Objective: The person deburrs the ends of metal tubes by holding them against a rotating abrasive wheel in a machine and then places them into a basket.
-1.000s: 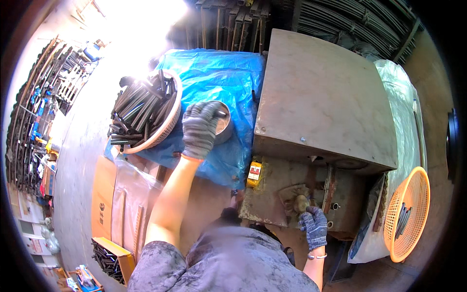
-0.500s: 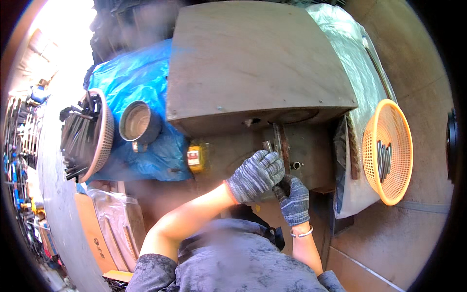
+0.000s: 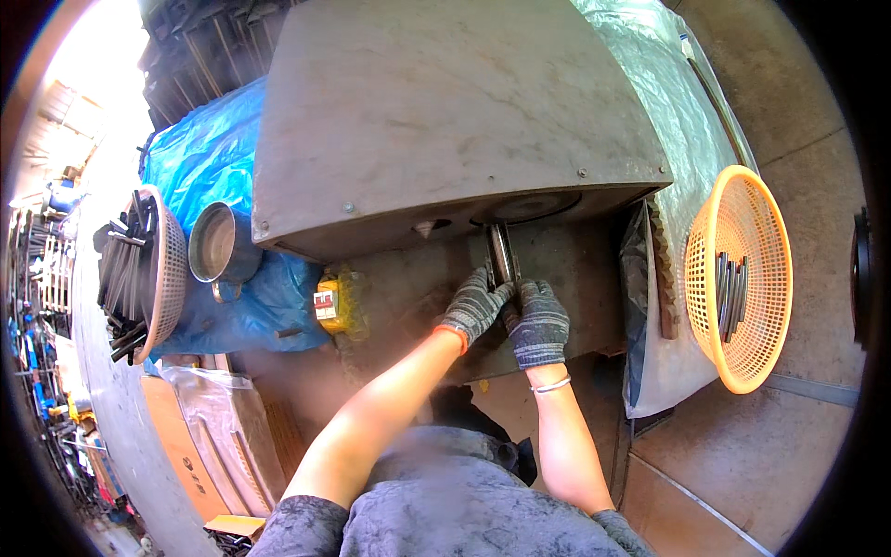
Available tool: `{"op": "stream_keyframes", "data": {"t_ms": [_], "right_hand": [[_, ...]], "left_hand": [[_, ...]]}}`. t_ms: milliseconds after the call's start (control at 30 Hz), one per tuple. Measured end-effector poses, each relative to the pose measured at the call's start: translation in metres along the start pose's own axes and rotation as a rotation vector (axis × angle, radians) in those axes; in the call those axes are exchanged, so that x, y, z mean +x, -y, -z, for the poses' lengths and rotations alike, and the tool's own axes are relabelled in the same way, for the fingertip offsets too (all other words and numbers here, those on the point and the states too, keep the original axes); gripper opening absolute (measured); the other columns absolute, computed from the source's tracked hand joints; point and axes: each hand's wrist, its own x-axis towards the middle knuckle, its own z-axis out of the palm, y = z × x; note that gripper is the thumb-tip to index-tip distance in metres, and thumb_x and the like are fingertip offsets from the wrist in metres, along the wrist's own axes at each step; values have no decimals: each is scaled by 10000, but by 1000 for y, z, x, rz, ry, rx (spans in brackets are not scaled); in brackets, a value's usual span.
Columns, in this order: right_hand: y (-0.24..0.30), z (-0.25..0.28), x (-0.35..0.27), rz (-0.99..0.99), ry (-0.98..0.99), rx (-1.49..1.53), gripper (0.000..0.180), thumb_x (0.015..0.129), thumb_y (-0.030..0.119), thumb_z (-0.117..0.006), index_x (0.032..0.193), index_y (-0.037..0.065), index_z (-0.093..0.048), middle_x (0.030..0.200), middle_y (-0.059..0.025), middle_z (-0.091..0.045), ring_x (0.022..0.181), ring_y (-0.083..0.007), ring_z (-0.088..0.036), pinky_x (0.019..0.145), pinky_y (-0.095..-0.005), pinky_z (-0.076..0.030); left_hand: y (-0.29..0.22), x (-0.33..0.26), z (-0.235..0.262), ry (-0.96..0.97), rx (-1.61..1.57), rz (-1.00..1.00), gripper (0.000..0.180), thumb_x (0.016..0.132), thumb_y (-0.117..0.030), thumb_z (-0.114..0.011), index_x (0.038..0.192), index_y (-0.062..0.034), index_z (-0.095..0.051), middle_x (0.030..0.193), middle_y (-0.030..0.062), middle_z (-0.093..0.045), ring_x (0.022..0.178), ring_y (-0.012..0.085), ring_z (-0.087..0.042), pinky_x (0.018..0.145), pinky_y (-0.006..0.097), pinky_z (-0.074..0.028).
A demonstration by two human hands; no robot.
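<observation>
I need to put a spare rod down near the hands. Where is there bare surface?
The flat top of the machine cover is bare. The machine bed left of the left hand, toward the yellow switch box, is bare too. Around the metal piece both hands crowd it, the right hand alongside. The orange basket holds rods.

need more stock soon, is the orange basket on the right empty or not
Not empty: the orange basket holds a few dark metal rods, its mesh mostly bare.

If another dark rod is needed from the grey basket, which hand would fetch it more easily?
Probably the left hand. The grey basket of dark rods sits on that side, while the right hand rests on the metal strip beside it.
</observation>
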Motion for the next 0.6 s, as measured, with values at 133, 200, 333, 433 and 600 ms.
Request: {"op": "stream_keyframes", "data": {"t_ms": [133, 200, 333, 433, 600], "right_hand": [[-14, 11, -4, 98, 51, 51, 423, 719, 204, -726, 1112, 79, -636, 1013, -182, -617, 969, -362, -581, 836, -446, -478], [-19, 13, -4, 100, 102, 128, 416, 712, 202, -733, 1104, 86, -654, 1014, -175, -618, 972, -360, -577, 844, -442, -475], [-22, 12, -3, 78, 86, 163, 358, 707, 194, -736, 1046, 91, -682, 1018, -162, -620, 967, -362, -575, 849, -439, -472], [-21, 9, 1, 101, 51, 174, 332, 704, 192, -734, 1015, 87, -683, 1017, -161, -620, 962, -358, -575, 841, -440, -472], [-27, 3, 3, 117, 35, 128, 300, 697, 204, -739, 959, 78, -670, 986, -158, -616, 936, -354, -573, 818, -448, -464]], "left_hand": [[15, 8, -9, -22, 68, 11, 677, 895, -419, -591, 1315, 92, -444, 1313, 286, -500, 1245, 377, -469, 1042, 371, -367], [16, 9, -9, 8, 23, -5, 683, 897, -430, -586, 1314, 92, -445, 1317, 285, -497, 1249, 378, -464, 1047, 372, -361], [4, 2, -2, 46, -3, -6, 675, 897, -422, -594, 1310, 92, -449, 1311, 281, -503, 1244, 377, -468, 1046, 373, -362], [14, 7, -8, -27, 34, -4, 662, 888, -408, -615, 1296, 90, -463, 1285, 278, -525, 1220, 377, -489, 1030, 373, -378], [3, 2, -3, 8, -86, -52, 656, 866, -397, -648, 1275, 88, -482, 1241, 276, -556, 1181, 374, -520, 1003, 374, -400]]}}
